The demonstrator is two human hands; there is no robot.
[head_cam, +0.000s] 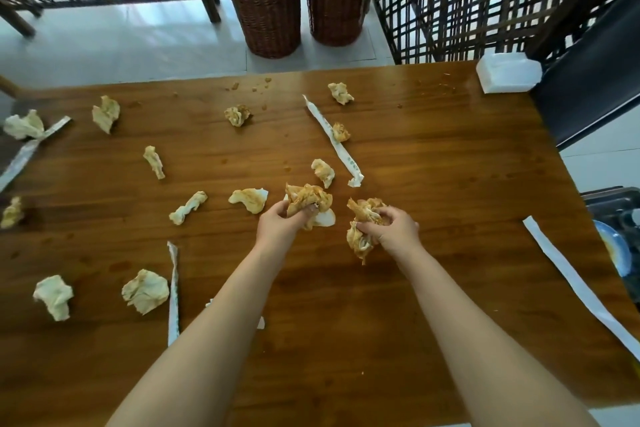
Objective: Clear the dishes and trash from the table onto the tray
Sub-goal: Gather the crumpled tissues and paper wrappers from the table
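Your left hand (pixel 280 218) is closed on an orange-stained wad (pixel 306 199) of napkin, with the fingers curled tight round its near side. A white scrap (pixel 327 218) shows just under those fingers, to their right. Your right hand (pixel 394 229) is closed on a second wad (pixel 362 232), which bulges out to the left of the curled fingers and hangs below them. The two wads sit near each other but do not touch. Whether either is lifted off the table (pixel 433 156) cannot be determined.

Just left of your left fingers lies a flattened napkin (pixel 249 199), and a twisted napkin (pixel 188 206) lies further left. Just beyond the same fingers sits a small crumpled napkin (pixel 323 173). A long paper sleeve (pixel 330 140) runs diagonally away from the gap between your hands. Another sleeve (pixel 173 291) lies well to the left of your left forearm. A third sleeve (pixel 581 288) lies well to the right of your right fingers, near the table edge.

More crumpled napkins are scattered across the far and left parts of the table, all well clear of your fingers.

The tray (pixel 613 208) is off the table's right side, well apart from your right fingers and partly cut off by the frame. A blue plate (pixel 616 250) sits just beside it. A white tissue pack (pixel 507 74) stands at the far right corner.
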